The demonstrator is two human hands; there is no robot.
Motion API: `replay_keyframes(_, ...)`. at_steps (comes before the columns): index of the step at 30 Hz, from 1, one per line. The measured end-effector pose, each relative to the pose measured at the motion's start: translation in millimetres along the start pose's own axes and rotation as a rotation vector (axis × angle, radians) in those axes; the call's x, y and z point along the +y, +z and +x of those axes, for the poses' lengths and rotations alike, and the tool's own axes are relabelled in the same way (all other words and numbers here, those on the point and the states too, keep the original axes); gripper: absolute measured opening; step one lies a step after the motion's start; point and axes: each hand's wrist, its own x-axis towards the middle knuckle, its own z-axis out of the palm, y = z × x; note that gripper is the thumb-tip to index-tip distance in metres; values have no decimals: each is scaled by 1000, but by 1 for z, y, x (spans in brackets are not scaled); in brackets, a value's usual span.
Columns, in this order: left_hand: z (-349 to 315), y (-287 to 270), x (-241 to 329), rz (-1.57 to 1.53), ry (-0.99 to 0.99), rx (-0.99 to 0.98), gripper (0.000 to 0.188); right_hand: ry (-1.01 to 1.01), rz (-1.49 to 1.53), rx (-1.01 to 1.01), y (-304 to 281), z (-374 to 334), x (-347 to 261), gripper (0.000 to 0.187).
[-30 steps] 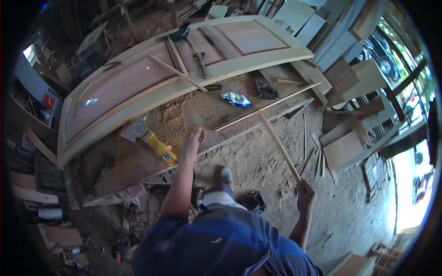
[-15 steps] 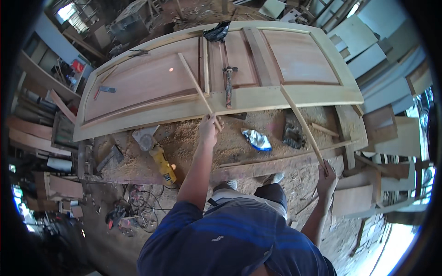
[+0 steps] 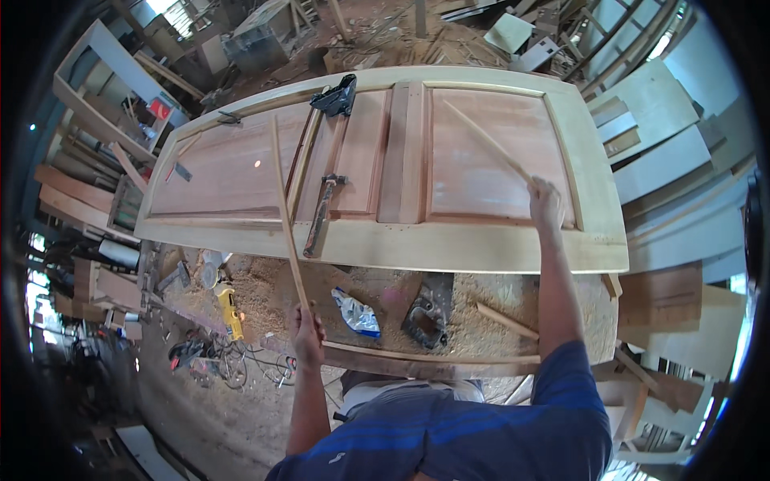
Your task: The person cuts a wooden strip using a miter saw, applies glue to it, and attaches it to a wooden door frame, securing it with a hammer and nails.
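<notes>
Two thin wooden strips are in my hands. My left hand, near the bench's front edge, is closed round the lower end of one strip, which points away over the door. My right hand grips the near end of the other strip above the door's right panel; whether that strip touches the panel I cannot tell. Beneath both lies a large panelled wooden door. A hammer rests on it beside the left strip, and a black plastic bag sits at its far edge.
On the sawdust-covered workbench are a yellow angle grinder, a silver-and-blue packet, a dark power tool and a wood offcut. Cables trail on the floor at left. Boards lean at the right.
My right hand has moved forward over the door's right panel with its strip, now pointing far left. My left hand has drawn back toward the bench's front edge with its strip. The view has shifted right.
</notes>
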Motion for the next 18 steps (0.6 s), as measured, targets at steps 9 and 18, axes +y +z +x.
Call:
replay_keyframes(9,-63,96,-32,-179,-117,-115,35,-199,-91,-13,121,235,43,25)
replay_keyframes(18,-64,124,-40,-118,-164,-171,35,-150,-362,-51,130,332,36,25)
